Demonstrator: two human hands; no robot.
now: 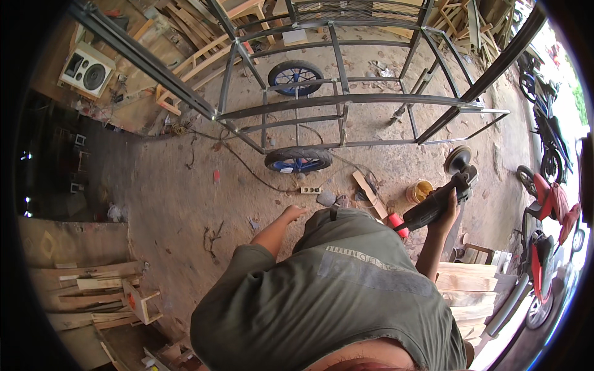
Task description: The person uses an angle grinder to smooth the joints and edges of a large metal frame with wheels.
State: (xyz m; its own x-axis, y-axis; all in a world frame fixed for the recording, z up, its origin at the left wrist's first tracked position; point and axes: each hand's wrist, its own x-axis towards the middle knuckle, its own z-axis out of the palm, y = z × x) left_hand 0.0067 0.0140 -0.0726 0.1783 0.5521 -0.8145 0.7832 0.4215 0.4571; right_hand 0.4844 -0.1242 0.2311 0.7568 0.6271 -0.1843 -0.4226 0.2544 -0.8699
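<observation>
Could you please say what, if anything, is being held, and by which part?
The right hand holds an angle grinder by its body; the left hand looks empty.

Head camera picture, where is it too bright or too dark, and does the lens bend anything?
Head view: glare whitens the right edge beyond the red motorcycle; head view: the far left sinks into deep shadow; head view: fisheye distortion bows the metal frame, though the grinder's outline reads clearly.
</observation>
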